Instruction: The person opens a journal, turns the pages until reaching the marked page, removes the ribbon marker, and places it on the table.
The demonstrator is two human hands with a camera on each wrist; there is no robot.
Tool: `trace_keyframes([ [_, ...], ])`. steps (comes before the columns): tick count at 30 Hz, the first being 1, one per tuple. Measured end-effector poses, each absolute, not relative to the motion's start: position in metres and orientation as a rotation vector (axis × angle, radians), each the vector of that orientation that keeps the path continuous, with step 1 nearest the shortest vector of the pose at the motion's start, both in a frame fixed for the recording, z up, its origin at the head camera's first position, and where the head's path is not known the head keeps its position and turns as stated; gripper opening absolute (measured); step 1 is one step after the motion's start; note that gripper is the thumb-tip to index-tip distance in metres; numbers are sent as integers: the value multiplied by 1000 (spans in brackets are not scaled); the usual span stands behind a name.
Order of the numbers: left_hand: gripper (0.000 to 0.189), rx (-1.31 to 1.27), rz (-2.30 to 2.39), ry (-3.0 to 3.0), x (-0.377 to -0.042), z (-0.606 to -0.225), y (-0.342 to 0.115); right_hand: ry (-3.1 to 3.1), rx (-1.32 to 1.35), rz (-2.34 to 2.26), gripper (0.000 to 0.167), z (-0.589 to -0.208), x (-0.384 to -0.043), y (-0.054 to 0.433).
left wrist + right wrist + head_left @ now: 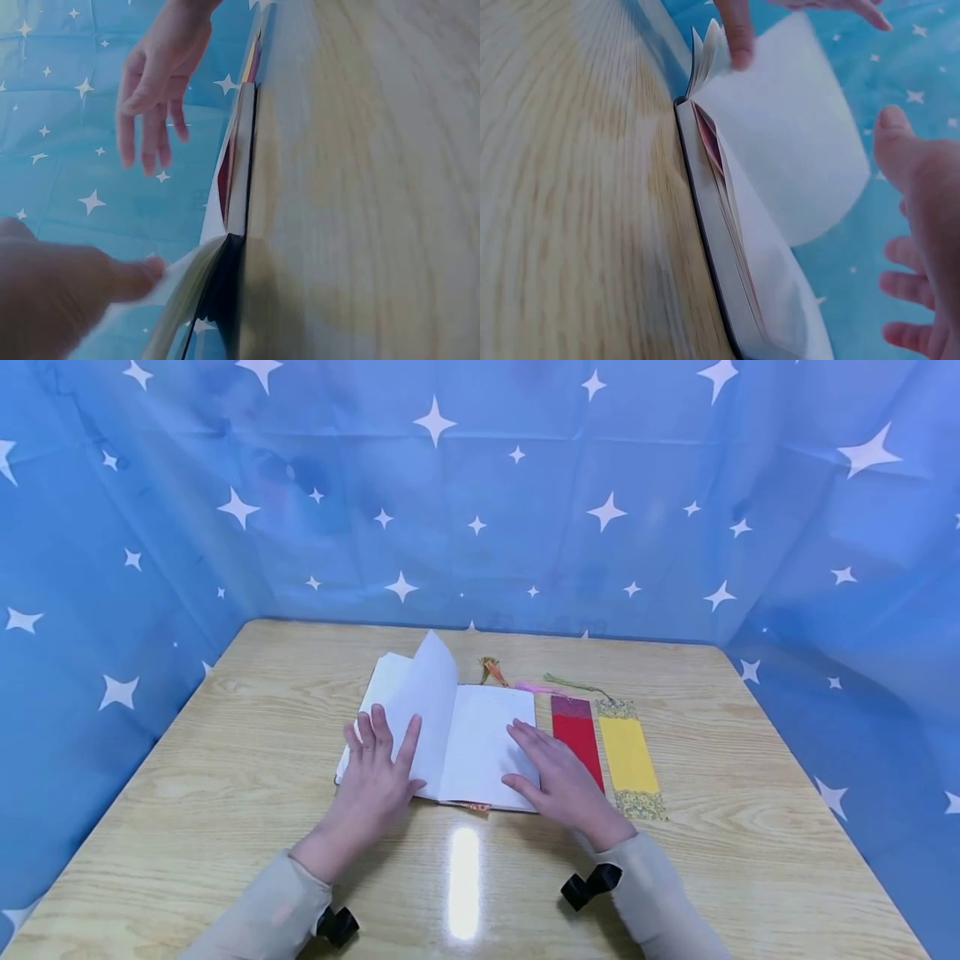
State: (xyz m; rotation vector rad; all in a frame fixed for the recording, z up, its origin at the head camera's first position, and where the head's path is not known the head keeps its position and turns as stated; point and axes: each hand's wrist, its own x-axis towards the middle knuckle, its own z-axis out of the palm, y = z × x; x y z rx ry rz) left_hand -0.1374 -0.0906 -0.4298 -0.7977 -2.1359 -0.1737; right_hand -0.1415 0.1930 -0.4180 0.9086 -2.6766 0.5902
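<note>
the open notebook (491, 735) lay around the middle of the wooden table (240, 735), one page (429, 710) standing curved up from near its spine. the left hand (378, 777) was over the left side with its fingers spread; the right hand (558, 777) was above the right page, its fingers close together and its thumb apart, pinching nothing. the raised page looked likeliest to go wrong: pressed down while curved, it could have creased, and without support it might have flopped back. a strip seemed tucked among the pages, its patterned end (477, 807) poking out at the bottom and an orange tassel (491, 670) at the top; a tug on the leaves could have pulled it askew. the red bookmark (573, 731) lay just beside the right edge, partly hidden by the right hand, so a careless sweep might have shoved it into the yellow bookmark (628, 752). its pink tassel (536, 688) reached the notebook's top corner, where a shifting cover could have snagged it. the table's edges were well apart from the notebook; wood stretched widely leftward, while bookmarks narrowed the room on the right and forearms crossed the near side.
</note>
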Motion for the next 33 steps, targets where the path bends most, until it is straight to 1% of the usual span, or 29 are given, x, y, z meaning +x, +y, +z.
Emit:
trace_keyframes([
  [2,115,-766,-120,-2190,-137,-430,-93,-2689,901,593,70,-419,-141,195],
  [3,114,-760,-103,-2239,-136,-429,-94,-2697,896,605,69,-419,-141,195],
  [5,106,-770,-120,-2368,-134,-429,-97,-2711,894,615,68,-420,-141,197],
  [11,72,-833,-221,-2736,-128,-431,-101,-2768,881,586,66,-424,-140,200],
  [14,63,-858,-278,-2808,-129,-434,-103,-2796,856,586,68,-424,-139,202],
  [22,61,-854,-428,-2915,-131,-442,-107,-2912,822,541,79,-426,-138,210],
  [33,63,-828,-521,-3049,-132,-446,-108,-3016,909,499,76,-429,-141,218],
])
